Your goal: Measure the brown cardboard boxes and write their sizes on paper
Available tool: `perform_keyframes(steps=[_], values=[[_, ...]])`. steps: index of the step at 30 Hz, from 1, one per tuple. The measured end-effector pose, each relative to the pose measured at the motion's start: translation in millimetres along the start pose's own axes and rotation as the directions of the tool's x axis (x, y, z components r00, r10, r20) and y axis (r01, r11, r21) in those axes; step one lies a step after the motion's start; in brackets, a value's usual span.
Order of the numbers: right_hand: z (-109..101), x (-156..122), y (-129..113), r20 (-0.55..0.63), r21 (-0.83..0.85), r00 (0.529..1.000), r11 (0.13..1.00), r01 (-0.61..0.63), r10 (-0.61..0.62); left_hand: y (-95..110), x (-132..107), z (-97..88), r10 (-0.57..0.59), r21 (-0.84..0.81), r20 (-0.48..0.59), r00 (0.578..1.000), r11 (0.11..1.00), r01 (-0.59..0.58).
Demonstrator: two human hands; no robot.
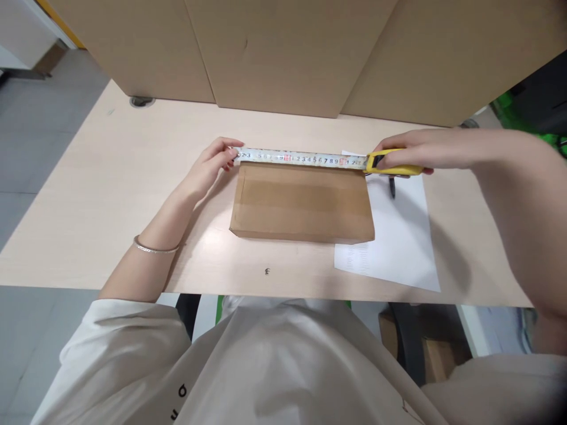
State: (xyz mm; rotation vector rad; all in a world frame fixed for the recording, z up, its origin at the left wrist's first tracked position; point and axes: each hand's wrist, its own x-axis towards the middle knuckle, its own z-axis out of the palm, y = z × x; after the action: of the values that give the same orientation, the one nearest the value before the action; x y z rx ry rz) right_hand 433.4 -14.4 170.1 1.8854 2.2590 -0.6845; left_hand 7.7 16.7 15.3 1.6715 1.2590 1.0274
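Note:
A closed brown cardboard box point(303, 200) lies on the table in front of me. Along its far edge stretches the white blade of a tape measure point(394, 162), whose case is yellow. My left hand point(217, 159) pinches the blade's free end near the box's far left corner. At the far right corner, my right hand point(407, 147) is closed around the yellow case. Under the box's right side lies a white sheet of paper point(398, 236) with some print on it. A dark pen point(392, 188) rests on that sheet, partly hidden beneath the right hand.
Large cardboard panels point(283, 53) stand along the back of the pale wooden table point(110, 206). A cable hole point(142, 101) is at the table's back left. Below the front edge at right are more cardboard boxes point(438, 357). Grey floor shows at left.

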Motion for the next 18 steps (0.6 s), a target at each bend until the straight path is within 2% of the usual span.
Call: perform_keyframes(steps=[1,2,3,4,5,6,7,8,9,10,12,13,14,15,17,18], values=[[2,-6,-9,0.002,-0.028,0.999,0.998,-0.053,0.053,-2,2,-5.1,0.076,0.055,-0.070,0.995,0.996,-0.072],[6,-10,-17,0.004,-0.065,0.994,0.992,-0.108,0.108,-3,3,-9.4,0.177,0.131,-0.161,0.971,0.979,-0.156],[11,-14,-25,-0.046,-0.100,0.992,0.988,-0.118,0.114,0,2,-12.2,0.298,0.233,-0.254,0.920,0.942,-0.241],[17,-17,-32,-0.120,-0.135,0.989,0.986,-0.099,0.083,6,-1,-12.9,0.425,0.351,-0.319,0.847,0.883,-0.311],[25,-19,-37,-0.178,-0.170,0.983,0.983,-0.065,0.034,16,-7,-10.9,0.547,0.470,-0.335,0.767,0.803,-0.367],[34,-21,-41,-0.220,-0.200,0.975,0.980,-0.022,-0.023,29,-16,-5.9,0.656,0.573,-0.293,0.696,0.703,-0.422],[43,-21,-44,-0.251,-0.221,0.965,0.975,0.015,-0.072,44,-27,2.3,0.723,0.637,-0.168,0.670,0.598,-0.486],[52,-21,-45,-0.277,-0.234,0.955,0.971,0.041,-0.107,60,-39,13.4,0.779,0.649,0.003,0.627,0.475,-0.594],[61,-21,-46,-0.301,-0.241,0.945,0.969,0.055,-0.128,76,-52,26.7,0.833,0.620,0.182,0.523,0.316,-0.718],[69,-21,-47,-0.326,-0.247,0.936,0.968,0.054,-0.135,90,-65,41.4,0.842,0.586,0.327,0.430,0.176,-0.791],[79,-23,-48,-0.370,-0.260,0.918,0.965,0.048,-0.145,108,-87,70.4,0.771,0.523,0.550,0.321,-0.018,-0.852],[81,-24,-49,-0.386,-0.265,0.908,0.962,0.058,-0.161,112,-96,82.8,0.733,0.505,0.606,0.308,-0.056,-0.861],[81,-26,-49,-0.395,-0.268,0.900,0.960,0.079,-0.184,113,-102,92.7,0.700,0.500,0.642,0.313,-0.072,-0.863],[79,-28,-48,-0.400,-0.263,0.892,0.959,0.107,-0.210,111,-106,100.0,0.666,0.508,0.665,0.337,-0.073,-0.858],[70,-32,-42,-0.424,-0.221,0.879,0.966,0.131,-0.216,103,-109,106.9,0.607,0.556,0.670,0.427,-0.030,-0.831],[65,-33,-37,-0.458,-0.183,0.873,0.979,0.095,-0.170,98,-110,107.5,0.580,0.583,0.661,0.476,0.004,-0.813]])
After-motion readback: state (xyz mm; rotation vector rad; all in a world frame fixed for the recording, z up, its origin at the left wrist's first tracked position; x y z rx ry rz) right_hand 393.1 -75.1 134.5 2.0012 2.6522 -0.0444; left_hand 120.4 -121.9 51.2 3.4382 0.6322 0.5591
